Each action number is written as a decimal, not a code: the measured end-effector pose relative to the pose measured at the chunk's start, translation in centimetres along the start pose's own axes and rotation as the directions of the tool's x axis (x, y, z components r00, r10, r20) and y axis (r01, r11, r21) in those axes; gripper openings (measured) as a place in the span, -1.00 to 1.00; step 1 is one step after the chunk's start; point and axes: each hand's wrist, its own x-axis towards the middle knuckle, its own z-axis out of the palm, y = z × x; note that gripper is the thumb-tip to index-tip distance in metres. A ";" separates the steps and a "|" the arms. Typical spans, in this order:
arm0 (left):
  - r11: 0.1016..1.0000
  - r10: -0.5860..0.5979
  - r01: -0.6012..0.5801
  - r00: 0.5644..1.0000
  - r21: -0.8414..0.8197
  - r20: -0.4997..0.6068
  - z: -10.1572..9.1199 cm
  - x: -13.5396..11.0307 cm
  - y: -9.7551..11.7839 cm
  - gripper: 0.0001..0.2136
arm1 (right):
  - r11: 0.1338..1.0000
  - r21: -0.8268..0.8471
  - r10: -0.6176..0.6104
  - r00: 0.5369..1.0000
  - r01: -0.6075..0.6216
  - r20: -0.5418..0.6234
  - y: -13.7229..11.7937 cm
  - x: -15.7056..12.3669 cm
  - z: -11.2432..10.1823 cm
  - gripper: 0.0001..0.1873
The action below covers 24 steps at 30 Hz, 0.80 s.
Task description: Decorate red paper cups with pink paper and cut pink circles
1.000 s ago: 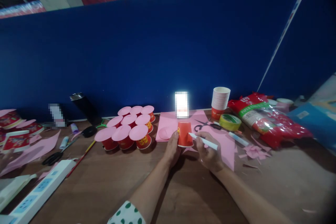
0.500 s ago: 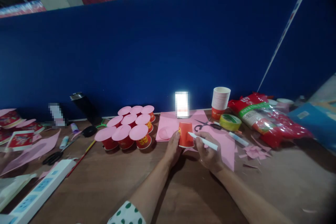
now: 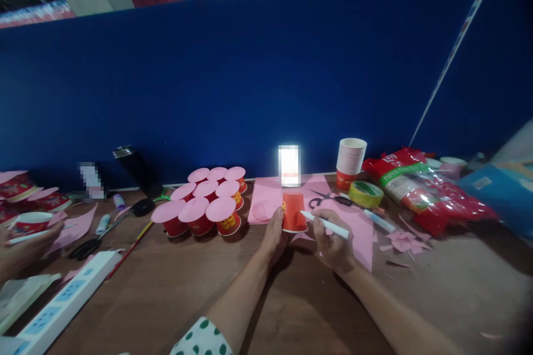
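Observation:
My left hand [image 3: 272, 234] is closed around a red paper cup [image 3: 293, 212], which has its white rim facing down. In my right hand [image 3: 332, 244] is a slim white pen [image 3: 328, 225], its pointed tip at or very near the cup's right side. Behind the cup lie pink paper sheets [image 3: 260, 191] with a pink paper disc [image 3: 262, 211] on them. Dark-handled scissors [image 3: 318, 201] rest on the paper just beyond my right hand. To the left stand several red cups [image 3: 229, 226] topped with pink paper discs.
A stack of paper cups [image 3: 350, 158], yellow tape [image 3: 366, 194] and a red plastic bag [image 3: 416, 183] are at right, with pink scraps [image 3: 405, 242] nearer. At left are a power strip [image 3: 69, 297], a black bottle [image 3: 135, 169] and another person's hand [image 3: 25, 252].
The white pen and my right hand have shifted slightly right; my left hand still holds the cup. At far left, another person's hand with a white pen has come into view by a cup.

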 end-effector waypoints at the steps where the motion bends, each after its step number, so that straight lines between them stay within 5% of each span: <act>1: 1.000 -0.013 0.013 1.000 -0.022 0.000 0.1 0.0 0.0 -0.57 | 1.000 -0.008 -0.009 1.000 0.009 0.002 -0.2 0.0 0.0 -0.90; 24: 0.991 -0.094 0.092 0.995 -0.101 -0.017 0.2 -0.1 0.2 -0.50 | 0.999 0.023 -0.049 0.990 0.046 0.132 -0.2 -0.4 0.2 -0.88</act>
